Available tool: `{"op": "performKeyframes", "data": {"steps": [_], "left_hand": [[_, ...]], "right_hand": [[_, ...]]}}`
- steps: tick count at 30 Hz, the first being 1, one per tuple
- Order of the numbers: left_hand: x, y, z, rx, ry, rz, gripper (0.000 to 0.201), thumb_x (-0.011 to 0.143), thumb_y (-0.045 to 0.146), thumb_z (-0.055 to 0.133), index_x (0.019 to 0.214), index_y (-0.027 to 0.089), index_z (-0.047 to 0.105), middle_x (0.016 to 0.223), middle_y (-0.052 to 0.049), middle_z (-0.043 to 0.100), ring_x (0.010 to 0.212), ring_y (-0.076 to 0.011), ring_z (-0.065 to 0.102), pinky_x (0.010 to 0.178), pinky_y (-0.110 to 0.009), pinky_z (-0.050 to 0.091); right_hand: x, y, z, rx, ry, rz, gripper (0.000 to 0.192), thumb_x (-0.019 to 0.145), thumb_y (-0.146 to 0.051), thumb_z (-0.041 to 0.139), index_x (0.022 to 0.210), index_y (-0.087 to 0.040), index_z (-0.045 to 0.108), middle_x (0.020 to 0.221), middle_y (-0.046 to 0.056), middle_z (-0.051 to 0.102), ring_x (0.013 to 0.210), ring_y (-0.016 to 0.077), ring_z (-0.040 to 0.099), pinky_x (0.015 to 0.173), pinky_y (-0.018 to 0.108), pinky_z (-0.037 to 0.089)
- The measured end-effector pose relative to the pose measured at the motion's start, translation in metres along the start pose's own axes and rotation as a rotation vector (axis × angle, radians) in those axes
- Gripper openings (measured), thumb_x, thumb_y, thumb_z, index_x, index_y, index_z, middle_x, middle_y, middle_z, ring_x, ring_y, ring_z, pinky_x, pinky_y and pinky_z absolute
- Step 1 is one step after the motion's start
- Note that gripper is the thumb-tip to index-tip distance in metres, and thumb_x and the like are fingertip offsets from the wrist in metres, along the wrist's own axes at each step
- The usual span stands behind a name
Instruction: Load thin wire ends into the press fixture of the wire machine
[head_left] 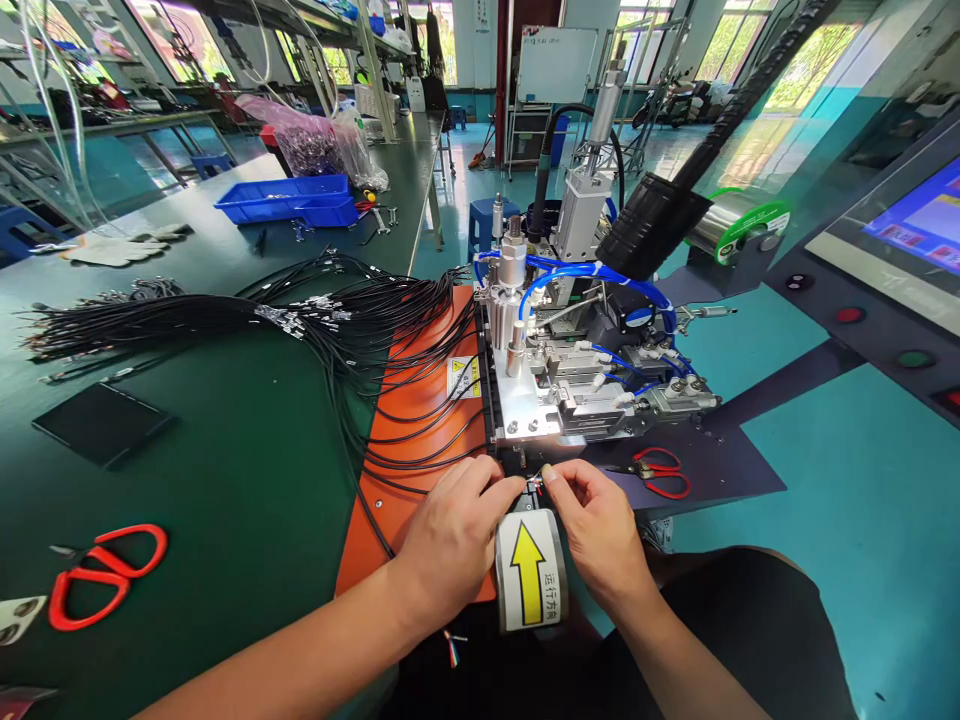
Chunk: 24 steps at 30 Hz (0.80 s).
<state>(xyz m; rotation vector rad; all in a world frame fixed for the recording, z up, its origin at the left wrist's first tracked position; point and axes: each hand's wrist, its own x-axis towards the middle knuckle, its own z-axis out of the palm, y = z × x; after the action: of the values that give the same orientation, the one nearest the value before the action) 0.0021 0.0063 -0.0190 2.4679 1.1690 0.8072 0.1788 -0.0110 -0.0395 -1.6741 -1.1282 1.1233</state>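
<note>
My left hand and my right hand meet at the front of a metal bench machine. Fine red and white wires show between the fingertips. The thumb and index finger of my right hand pinch them from the right. My left fingers are closed just left of these wires; what they hold is hidden. Right below lies a rounded cover with a yellow arrow. Loose coloured wire ends hang beneath my left wrist.
A bundle of black cables runs over the green table onto an orange plate. Red-handled scissors lie left, red-handled snips right. Further back are a blue tray, a solder spool and a control panel.
</note>
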Motion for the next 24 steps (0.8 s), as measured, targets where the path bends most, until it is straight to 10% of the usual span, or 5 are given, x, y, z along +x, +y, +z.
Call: {"op": "performKeyframes", "data": {"steps": [24], "left_hand": [[0.0019,0.0031,-0.0026,0.064,-0.013,-0.001,0.024,0.094,0.014,0.046,0.105,0.016,0.067,0.095,-0.008,0.053,0.087,-0.0197,0.045,0.076,-0.035,0.042]], "right_hand": [[0.0009,0.0074,0.0046,0.022,0.008,0.005,0.048,0.089,-0.06,0.053,0.089,-0.014,0.063,0.082,0.006,0.062,0.075,0.0159,0.052,0.066,0.026,0.041]]}}
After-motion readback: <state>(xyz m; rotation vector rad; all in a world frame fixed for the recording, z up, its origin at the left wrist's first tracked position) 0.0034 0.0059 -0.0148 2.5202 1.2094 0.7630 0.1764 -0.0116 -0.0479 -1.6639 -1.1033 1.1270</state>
